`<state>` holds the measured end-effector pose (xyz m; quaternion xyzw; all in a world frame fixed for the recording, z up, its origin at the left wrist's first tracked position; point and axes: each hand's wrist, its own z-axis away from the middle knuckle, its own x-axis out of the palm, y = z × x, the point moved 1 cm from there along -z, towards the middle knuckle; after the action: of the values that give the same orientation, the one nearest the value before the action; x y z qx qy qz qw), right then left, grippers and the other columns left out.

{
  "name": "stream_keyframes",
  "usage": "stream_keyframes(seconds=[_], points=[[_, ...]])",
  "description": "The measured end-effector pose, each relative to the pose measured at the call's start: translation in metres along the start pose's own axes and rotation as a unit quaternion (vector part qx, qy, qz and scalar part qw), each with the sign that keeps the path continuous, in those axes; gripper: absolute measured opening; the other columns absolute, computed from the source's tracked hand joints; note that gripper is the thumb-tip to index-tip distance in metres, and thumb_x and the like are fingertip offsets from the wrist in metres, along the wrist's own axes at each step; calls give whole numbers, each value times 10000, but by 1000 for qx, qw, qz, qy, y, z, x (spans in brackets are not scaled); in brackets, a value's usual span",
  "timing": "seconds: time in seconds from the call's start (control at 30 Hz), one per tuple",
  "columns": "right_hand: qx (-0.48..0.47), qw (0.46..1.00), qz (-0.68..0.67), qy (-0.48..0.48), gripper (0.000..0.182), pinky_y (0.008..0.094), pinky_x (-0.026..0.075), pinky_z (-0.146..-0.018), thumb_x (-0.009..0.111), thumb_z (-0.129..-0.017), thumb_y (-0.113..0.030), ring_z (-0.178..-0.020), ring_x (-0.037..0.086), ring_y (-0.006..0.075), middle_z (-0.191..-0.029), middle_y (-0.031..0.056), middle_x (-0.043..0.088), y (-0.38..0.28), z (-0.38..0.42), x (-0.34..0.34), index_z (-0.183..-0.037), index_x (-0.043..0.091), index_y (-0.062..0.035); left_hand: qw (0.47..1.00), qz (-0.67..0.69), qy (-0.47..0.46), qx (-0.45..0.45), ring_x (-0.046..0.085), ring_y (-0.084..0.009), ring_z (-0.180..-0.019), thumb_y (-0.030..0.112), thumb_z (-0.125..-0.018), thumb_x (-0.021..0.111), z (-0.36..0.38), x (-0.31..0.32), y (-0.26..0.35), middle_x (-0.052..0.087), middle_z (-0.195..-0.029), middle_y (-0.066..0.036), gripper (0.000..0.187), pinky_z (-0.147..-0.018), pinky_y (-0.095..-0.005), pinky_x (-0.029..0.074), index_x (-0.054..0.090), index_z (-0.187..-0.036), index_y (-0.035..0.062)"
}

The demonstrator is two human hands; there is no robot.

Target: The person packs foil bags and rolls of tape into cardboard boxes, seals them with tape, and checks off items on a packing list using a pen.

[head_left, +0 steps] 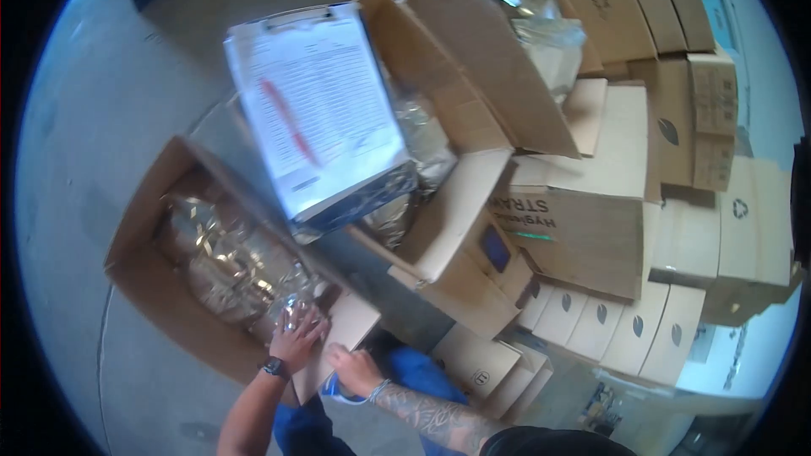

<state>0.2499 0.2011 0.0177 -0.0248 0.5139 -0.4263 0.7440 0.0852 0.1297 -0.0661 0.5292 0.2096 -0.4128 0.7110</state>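
My left hand [298, 339], with a dark watch on its wrist, reaches into an open cardboard box [160, 321]. Its fingers are spread against clear, shiny plastic-wrapped packs [232, 266] lying inside; what the packs contain I cannot make out. Just to the right, my right hand [356, 371] is closed at the edge of the box's flap [346, 321], fingers curled against the cardboard. A beaded band circles that wrist, and the forearm is tattooed.
A clipboard with a printed sheet [321, 93] and a red pen [287, 122] rests over a second open box [456, 245], which holds plastic-wrapped packs. Stacked cartons [591, 228] fill the right side. A flattened-looking carton [481, 359] stands by my legs.
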Motion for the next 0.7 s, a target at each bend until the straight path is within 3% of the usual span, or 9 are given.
stream_keyframes(seconds=[0.1,0.2,0.33,0.4,0.43,0.57,0.63,0.7], points=[[9,1000,-19,9,221,417,565,-634,599,-833,-99,-713,693,298,-1153,94,604,1,10,30,-1051,630,-120,996,87,-32,15,267,-332,-1526,212,-935,549,-8,34,-17,351,-1626,-50,577,-1218,-644,143,459,-1491,335],[16,999,-24,27,194,394,563,-628,609,-830,-97,-692,687,279,-1061,85,581,1,7,31,-1023,621,-112,994,-103,21,-16,347,-235,-1485,206,-922,575,-10,54,-20,435,-1563,-27,601,-1185,-744,63,451,-1497,326],[35,998,-37,21,161,409,536,-605,570,-852,-79,-692,660,286,-1054,100,566,-2,9,28,-1007,605,-96,972,-18,-72,-223,364,-209,-1474,231,-922,568,-57,28,17,481,-1531,-49,585,-1182,-758,-2,459,-1497,217],[47,996,-53,47,147,416,506,-611,592,-845,-104,-665,635,269,-1025,88,549,-1,9,23,-992,596,-102,973,-66,-31,-218,352,-226,-1482,269,-930,548,-51,87,-3,443,-1568,-66,575,-1177,-755,-43,461,-1495,210],[45,997,-51,48,149,414,501,-617,600,-843,-113,-660,632,265,-1023,87,547,-2,8,20,-991,595,-104,974,-55,-56,-214,346,-243,-1486,273,-930,543,-52,88,-6,422,-1582,-78,583,-1176,-750,-51,451,-1501,205],[45,995,-52,74,160,408,482,-640,626,-841,-158,-643,621,255,-1017,84,535,-7,7,27,-993,591,-127,974,-22,-136,-179,324,-311,-1497,304,-930,526,-46,68,-11,350,-1621,-134,627,-1172,-735,-71,400,-1533,187],[44,995,-38,75,140,421,482,-632,621,-848,-174,-649,626,253,-1010,77,537,-8,6,29,-981,596,-138,977,-9,-162,-141,314,-367,-1493,300,-927,540,-42,27,1,311,-1631,-182,690,-1189,-702,-49,334,-1572,168],[49,997,-4,58,105,446,481,-617,612,-857,-193,-663,636,252,-998,67,542,-12,5,26,-953,604,-149,987,37,-107,-117,291,-369,-1503,246,-819,661,-23,20,4,302,-1634,-180,825,-1194,-698,32,332,-1571,159]])
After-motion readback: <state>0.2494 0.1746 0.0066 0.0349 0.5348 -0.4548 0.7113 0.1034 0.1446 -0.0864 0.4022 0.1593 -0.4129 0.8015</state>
